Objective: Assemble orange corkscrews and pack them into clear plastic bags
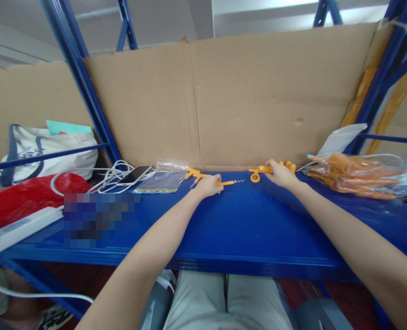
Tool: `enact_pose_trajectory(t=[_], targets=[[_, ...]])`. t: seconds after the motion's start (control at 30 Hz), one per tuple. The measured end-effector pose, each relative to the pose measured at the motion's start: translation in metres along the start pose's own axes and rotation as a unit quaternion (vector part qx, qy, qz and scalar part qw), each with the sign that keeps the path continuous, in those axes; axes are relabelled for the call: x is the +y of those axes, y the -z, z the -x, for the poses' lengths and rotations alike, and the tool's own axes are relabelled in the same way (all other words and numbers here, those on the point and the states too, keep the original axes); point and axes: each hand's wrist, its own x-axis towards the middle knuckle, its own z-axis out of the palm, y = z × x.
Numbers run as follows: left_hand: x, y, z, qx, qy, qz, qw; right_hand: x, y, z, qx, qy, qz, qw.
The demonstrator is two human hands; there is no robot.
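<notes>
My left hand (pixel 209 185) is closed around an orange ridged plastic rod (pixel 228 183), whose tip sticks out to the right. Thin silvery coils lie beside the rod's tip and near a branched orange plastic piece (pixel 195 173) just left of that hand. Farther right, my right hand (pixel 279 174) has its fingers wrapped over an orange plastic part (pixel 265 169). A round orange disc-like piece (pixel 255 177) shows at the left end of that part. Several more orange bits (pixel 288 166) stand behind the right hand. My fingers hide the middle of both held pieces.
Blue shelf top (pixel 244 224) with a cardboard wall (pixel 258 101) behind. At right lies a clear bag of orange parts (pixel 356 176). Leftward are a clear plastic packet (pixel 160 182), a phone (pixel 134 175), white cables (pixel 108 176), a red bag (pixel 34 195) and a white power strip (pixel 24 229).
</notes>
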Motion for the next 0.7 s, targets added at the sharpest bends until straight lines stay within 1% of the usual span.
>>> enact_pose_trajectory(t=[0.07, 0.13, 0.17, 0.23, 0.33, 0.43, 0.57, 0.7], targets=[[-0.001, -0.001, -0.001, 0.012, -0.008, -0.007, 1.0, -0.003, -0.002, -0.005, 0.023, 0.083, -0.026, 0.996], [-0.001, -0.002, -0.001, 0.016, -0.01, -0.01, 1.0, -0.009, -0.004, -0.008, 0.029, 0.16, -0.039, 0.986], [-0.002, -0.003, -0.002, 0.017, -0.011, -0.011, 1.0, -0.013, -0.004, -0.008, 0.025, 0.185, -0.036, 0.982], [-0.003, -0.004, -0.002, 0.019, -0.013, -0.011, 1.0, -0.022, -0.002, -0.007, 0.006, 0.21, -0.017, 0.978], [-0.003, -0.005, -0.003, 0.026, -0.012, -0.01, 1.0, -0.034, 0.003, -0.002, -0.014, 0.209, 0.026, 0.977], [-0.004, -0.005, -0.002, 0.032, -0.005, -0.006, 0.999, -0.041, 0.008, 0.001, -0.023, 0.187, 0.051, 0.981], [-0.003, -0.004, -0.001, 0.035, -0.005, 0.001, 0.999, -0.04, 0.01, 0.001, -0.033, 0.152, 0.073, 0.985], [-0.002, -0.004, -0.001, 0.041, -0.001, 0.006, 0.999, -0.037, 0.007, 0.001, -0.038, 0.155, 0.07, 0.985]])
